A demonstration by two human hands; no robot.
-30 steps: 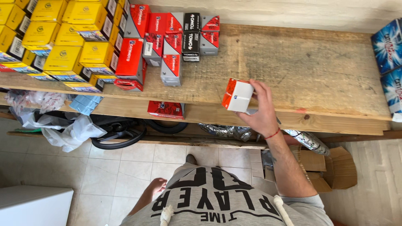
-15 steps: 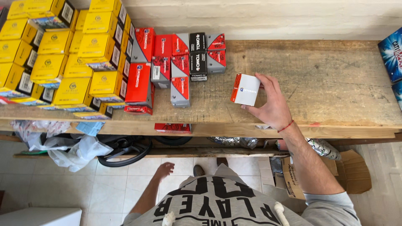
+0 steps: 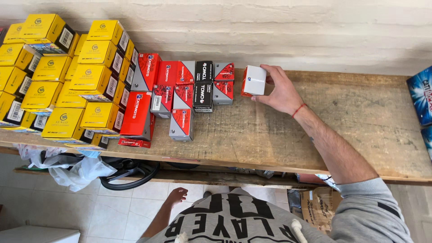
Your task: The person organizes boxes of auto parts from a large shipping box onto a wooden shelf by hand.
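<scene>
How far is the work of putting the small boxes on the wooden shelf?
Done: yellow boxes are stacked at the left, and red and grey boxes stand in rows beside them. In hand: the right hand holds an orange and white box at the end of the back row. Left: this box is not released; the left hand hangs free.

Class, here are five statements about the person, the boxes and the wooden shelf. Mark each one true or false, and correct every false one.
1. The right hand grips a white and orange box. True.
2. That box stands left of the yellow boxes. False: it is right of the red and grey boxes, far from the yellow ones.
3. The left hand holds a box. False: it hangs empty below the wooden shelf.
4. A red cord circles the right wrist. True.
5. The wall behind is white brick. True.
</scene>
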